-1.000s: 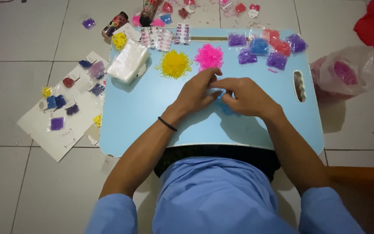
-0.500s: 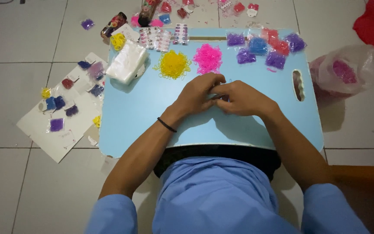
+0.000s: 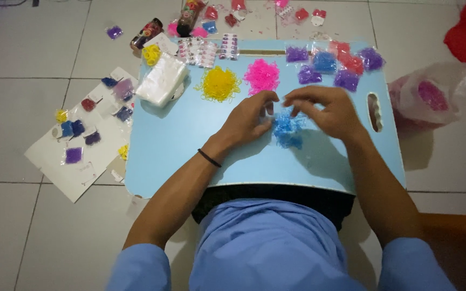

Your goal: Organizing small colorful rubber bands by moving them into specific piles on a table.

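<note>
Both hands lifted apart since a second ago: left hand [image 3: 249,116] and right hand [image 3: 324,110] fingers pinching above blue loom bands [image 3: 288,130], frame centre, now uncovered on light-blue surface [image 3: 190,140].

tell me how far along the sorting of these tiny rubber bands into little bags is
Done, it seems: small clear bags of purple, blue and red bands lie along the light blue lap table's far edge. In hand: the left hand and right hand pinch something small above a loose heap of blue bands. Left: the loose yellow heap, the pink heap and a stack of empty clear bags.
</note>
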